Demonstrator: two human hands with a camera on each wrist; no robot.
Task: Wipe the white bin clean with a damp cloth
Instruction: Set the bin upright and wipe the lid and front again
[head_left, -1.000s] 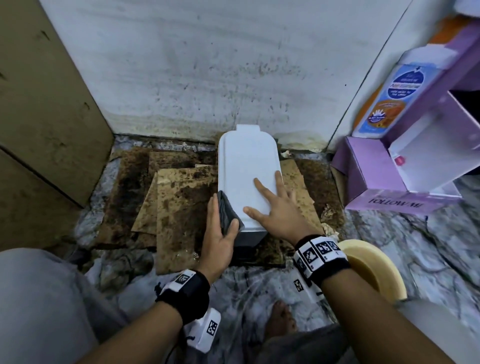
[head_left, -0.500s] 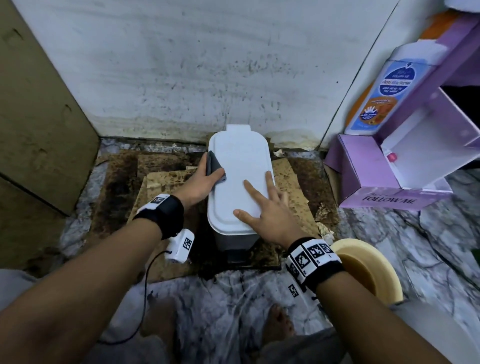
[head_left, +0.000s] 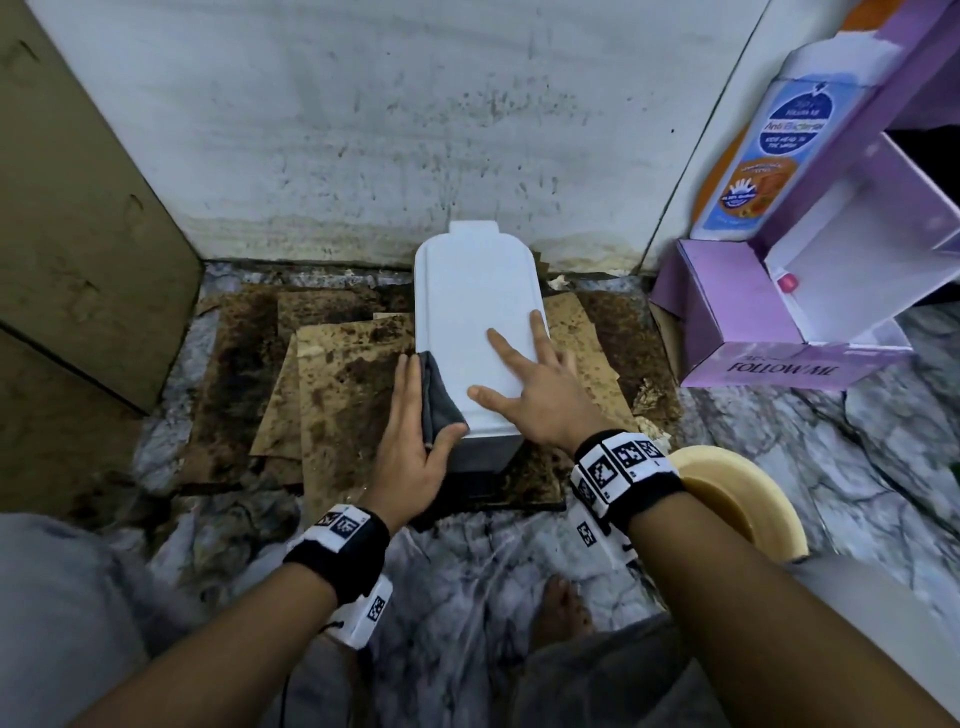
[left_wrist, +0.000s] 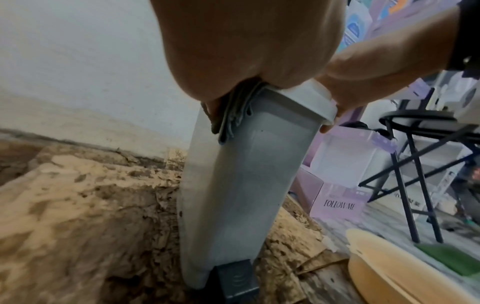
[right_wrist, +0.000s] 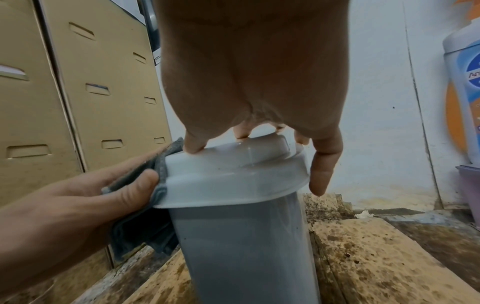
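I see smooth, faintly glossy plastic on the bin, a matt grey cloth, and rough, stained cardboard.

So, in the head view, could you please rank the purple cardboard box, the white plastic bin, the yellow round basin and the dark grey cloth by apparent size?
1. purple cardboard box
2. white plastic bin
3. yellow round basin, partly hidden, so its rank against the bin is unsure
4. dark grey cloth

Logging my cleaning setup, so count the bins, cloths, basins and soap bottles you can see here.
White lidded plastic bin: 1
Folded grey cloth: 1
Cream round plastic basin: 1
White-and-blue handwash bottle: 1
Total: 4
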